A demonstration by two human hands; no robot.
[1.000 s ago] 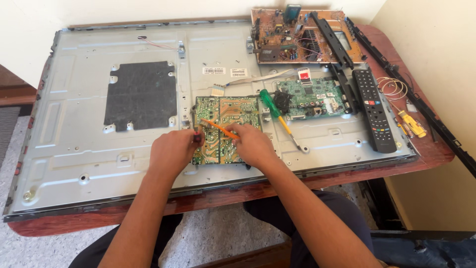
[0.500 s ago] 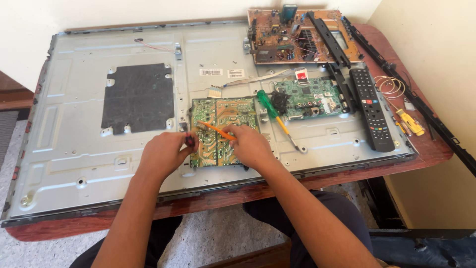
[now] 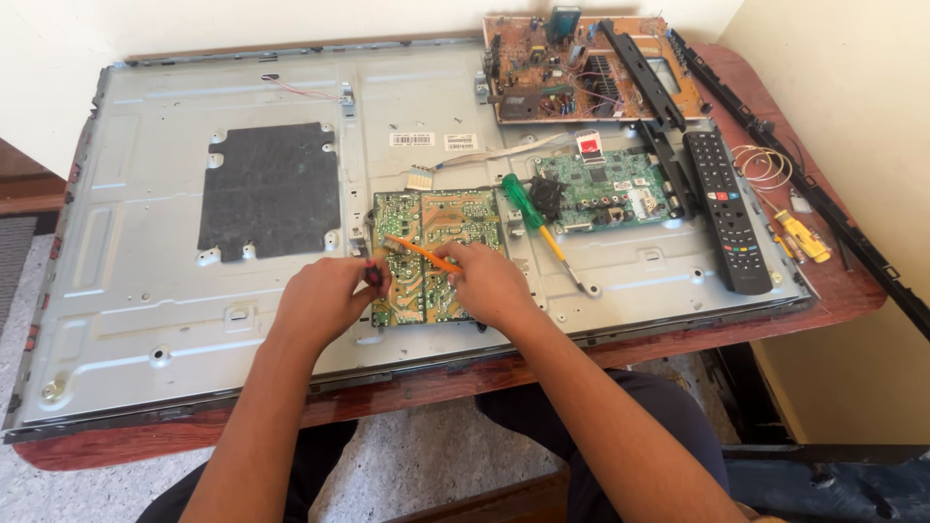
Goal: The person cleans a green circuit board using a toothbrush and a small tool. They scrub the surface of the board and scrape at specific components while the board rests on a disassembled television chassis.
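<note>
A green circuit board [image 3: 441, 228] lies solder side up on the grey metal back panel [image 3: 145, 261] of a flat television. My right hand [image 3: 492, 286] rests on the board's lower right and holds a thin orange probe [image 3: 418, 254] whose tip points up-left onto the board. My left hand [image 3: 325, 302] sits at the board's left edge, its fingers closed on a small dark red-and-black probe tip [image 3: 373, 275]. The lower part of the board is hidden under both hands.
A green-handled screwdriver [image 3: 535, 225] lies right of the board, beside a second green board [image 3: 603, 187]. A brown circuit board [image 3: 572, 66] sits at the back, a black remote [image 3: 727, 208] at the right, a yellow tool [image 3: 802, 237] and wire coil [image 3: 762, 165] near the table's right edge.
Both hands stay on the green board with their probes; they have shifted only slightly. The view has tilted a little.
</note>
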